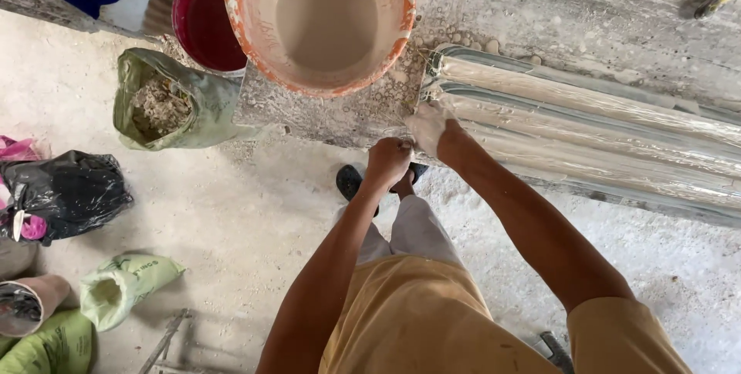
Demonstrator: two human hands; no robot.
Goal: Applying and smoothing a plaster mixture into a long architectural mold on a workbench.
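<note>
Right hand [429, 126] is lying flat and open on the mould [587, 123] end — left hand [387, 160] is curling into a fist just beside it, below the bucket [320, 23].

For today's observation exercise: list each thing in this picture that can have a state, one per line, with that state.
Orange bucket: upright, holding pale liquid mix.
Red bucket: upright, partly hidden.
Green sack: open, filled with fibrous material.
Black bag: crumpled on the floor.
Long moulds: lying side by side, coated pale.
Left hand: fisted at the bench edge.
Right hand: plaster-coated, pressing the mould end.

Red bucket [207, 23], open green sack [174, 100], black plastic bag [68, 191] on dusty floor [231, 227]
</note>
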